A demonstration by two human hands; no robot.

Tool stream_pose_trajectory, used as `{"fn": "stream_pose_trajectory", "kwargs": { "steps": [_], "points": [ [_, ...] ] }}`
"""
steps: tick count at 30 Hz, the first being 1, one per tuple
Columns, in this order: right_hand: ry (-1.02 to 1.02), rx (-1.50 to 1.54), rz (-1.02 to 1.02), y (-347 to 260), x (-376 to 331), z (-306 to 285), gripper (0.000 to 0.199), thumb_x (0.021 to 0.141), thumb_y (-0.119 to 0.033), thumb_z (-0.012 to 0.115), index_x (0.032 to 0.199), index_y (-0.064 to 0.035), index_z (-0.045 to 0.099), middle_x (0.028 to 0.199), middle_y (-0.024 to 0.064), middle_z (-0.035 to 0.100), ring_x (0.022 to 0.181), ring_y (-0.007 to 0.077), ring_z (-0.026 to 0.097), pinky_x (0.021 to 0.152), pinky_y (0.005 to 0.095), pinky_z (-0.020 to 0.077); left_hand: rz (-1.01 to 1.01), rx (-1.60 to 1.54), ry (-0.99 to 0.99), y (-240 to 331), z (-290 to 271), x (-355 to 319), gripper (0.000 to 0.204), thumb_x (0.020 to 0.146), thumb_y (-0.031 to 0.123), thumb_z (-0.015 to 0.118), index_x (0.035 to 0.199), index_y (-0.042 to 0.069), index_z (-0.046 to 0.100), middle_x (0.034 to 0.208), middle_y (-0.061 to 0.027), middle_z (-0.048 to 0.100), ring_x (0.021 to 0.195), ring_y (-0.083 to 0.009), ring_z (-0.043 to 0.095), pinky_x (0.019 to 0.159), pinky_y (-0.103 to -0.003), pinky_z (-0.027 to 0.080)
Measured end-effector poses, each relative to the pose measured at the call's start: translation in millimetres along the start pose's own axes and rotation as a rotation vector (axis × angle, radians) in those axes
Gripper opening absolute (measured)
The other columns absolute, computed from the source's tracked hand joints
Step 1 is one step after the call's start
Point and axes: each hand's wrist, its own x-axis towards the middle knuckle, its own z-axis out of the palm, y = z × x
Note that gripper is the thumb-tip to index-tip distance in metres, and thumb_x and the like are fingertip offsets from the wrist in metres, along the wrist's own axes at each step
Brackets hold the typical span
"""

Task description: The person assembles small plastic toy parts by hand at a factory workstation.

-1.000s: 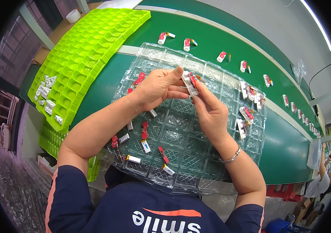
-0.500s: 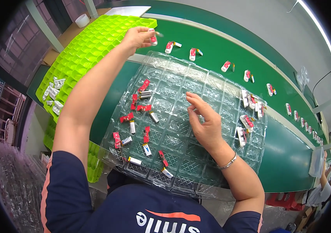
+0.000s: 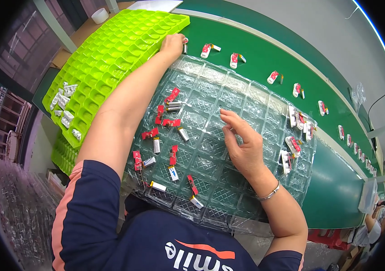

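From the head camera, my left hand (image 3: 173,45) was stretched far out ahead of me, its fingers curled around a small silver cell with a dark end (image 3: 184,46) that sat on the green conveyor belt (image 3: 264,58); I could not tell how firmly it was gripped. Just left of that hand lay the bright green moulded plastic tray (image 3: 111,49), with a few white-wrapped pieces (image 3: 63,97) in its pockets nearest my elbow. Just right of the hand, more small red-and-silver cells (image 3: 234,59) lay spaced along the belt.

My right hand (image 3: 242,144) rested open, fingers spread and lightly bent, holding nothing, flat on the clear plastic blister tray with square pockets (image 3: 210,86) close in front of me. Left of that hand, under my left forearm, a scatter of red-tabbed silver cells (image 3: 170,123) lay loose in the pockets. Right of it, a second cluster of such cells (image 3: 294,144) sat by the tray's far edge. A silver bracelet (image 3: 269,195) circled my right wrist.
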Motion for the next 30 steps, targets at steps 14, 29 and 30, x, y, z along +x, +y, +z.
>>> {"fn": "stream_pose_trajectory", "kwargs": {
  "steps": [14,29,30],
  "points": [
    [-0.027,0.016,-0.012,-3,0,5,0.027,0.076,0.006,0.055,0.101,-0.0039,0.061,0.109,0.0119,0.06,0.08,0.0175,0.061,0.066,0.0246,0.049,0.177,0.304,0.147,6,-34,-6,0.016,0.08,0.012,0.054,0.094,0.008,0.06,0.096,-0.0124,0.063,0.081,-0.0305,0.062,0.073,-0.041,0.05],
    [0.001,-0.004,-0.023,3,-3,-1,0.024,0.078,0.004,0.054,0.099,-0.0038,0.062,0.108,0.0107,0.061,0.076,0.0152,0.062,0.065,0.0238,0.049,0.177,0.134,-0.511,64,-142,-136,0.03,0.068,0.037,0.07,0.074,0.008,0.065,0.075,-0.0114,0.064,0.072,-0.0282,0.061,0.066,-0.038,0.046],
    [-0.005,-0.005,-0.016,2,-3,0,0.024,0.078,0.004,0.054,0.1,-0.0038,0.062,0.107,0.0106,0.061,0.076,0.0144,0.062,0.065,0.0236,0.0488,0.162,0.065,-0.508,64,-143,-138,0.03,0.069,0.036,0.07,0.073,0.006,0.064,0.074,-0.0107,0.064,0.072,-0.026,0.061,0.066,-0.036,0.047]
  ]
}}
